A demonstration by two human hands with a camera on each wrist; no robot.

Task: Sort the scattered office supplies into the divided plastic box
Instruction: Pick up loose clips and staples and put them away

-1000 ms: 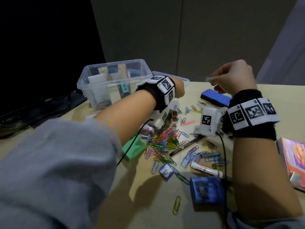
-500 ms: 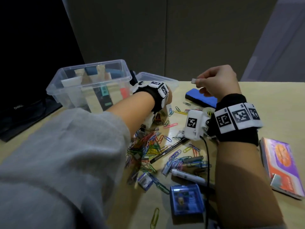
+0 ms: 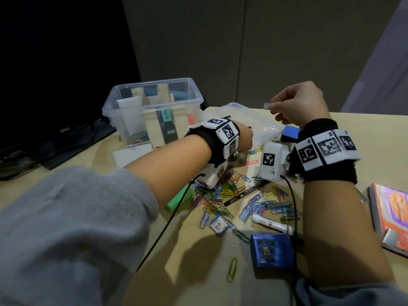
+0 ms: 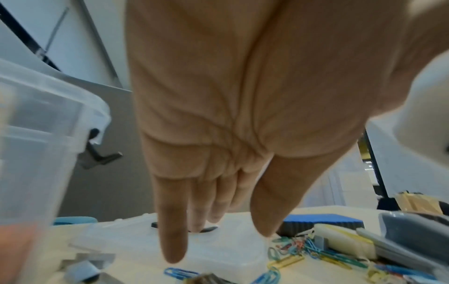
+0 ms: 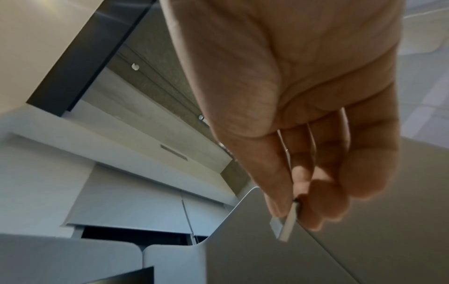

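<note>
The clear divided box (image 3: 154, 107) stands at the back left, with cardboard dividers and some supplies inside. My right hand (image 3: 295, 104) is raised above the table to the right of the box. Its thumb and fingers pinch a small grey staple strip (image 3: 266, 105), shown close in the right wrist view (image 5: 289, 224). My left hand (image 3: 245, 138) reaches to a clear lid (image 3: 242, 122) lying flat beside the box. In the left wrist view its fingers (image 4: 172, 230) are straight and point down onto the lid (image 4: 218, 247). Coloured paper clips (image 3: 220, 195) lie scattered below both wrists.
On the table lie a black pen (image 3: 245, 193), a white marker (image 3: 271, 225), a blue case (image 3: 272, 250), a green block (image 3: 178, 199), a blue block (image 3: 291, 133) and a white card (image 3: 132, 153). A notebook (image 3: 390, 217) sits at the right edge. Dark equipment (image 3: 64, 138) lies at the left.
My right hand has carried the staple strip a little to the left, toward the box. The left hand has stayed on the lid.
</note>
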